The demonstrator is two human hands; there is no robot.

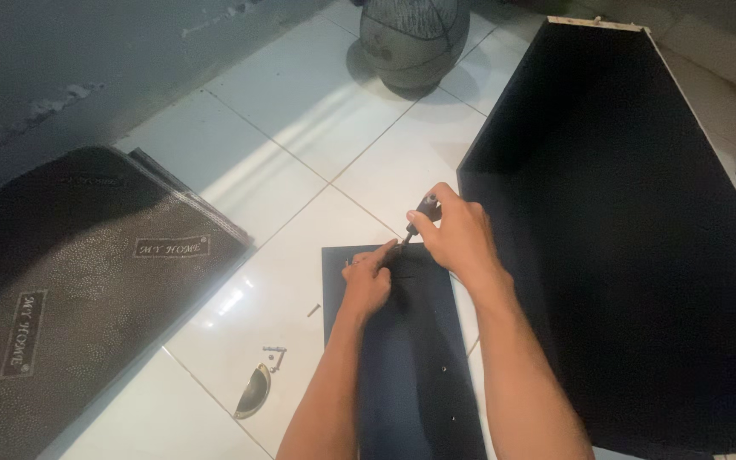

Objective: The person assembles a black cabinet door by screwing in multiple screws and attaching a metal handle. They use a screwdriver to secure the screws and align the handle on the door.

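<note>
- The screwdriver (415,220) sits at the picture's centre, tip down on the far end of a dark narrow panel (411,358) lying on the white tiled floor (300,153).
- Its long axis runs from the handle at 1 o'clock to the tip at 7 o'clock.
- The right hand (457,238) is clenched around the handle; the left hand (368,281) pinches near the tip, steadying something too small to tell.
- Done well, I judge: keep the shaft square to the screw and press firmly.
- Loose screws (274,351) and a curved metal handle (253,392) lie at 8 o'clock; a dark cabinet (632,255) at 3.
</note>
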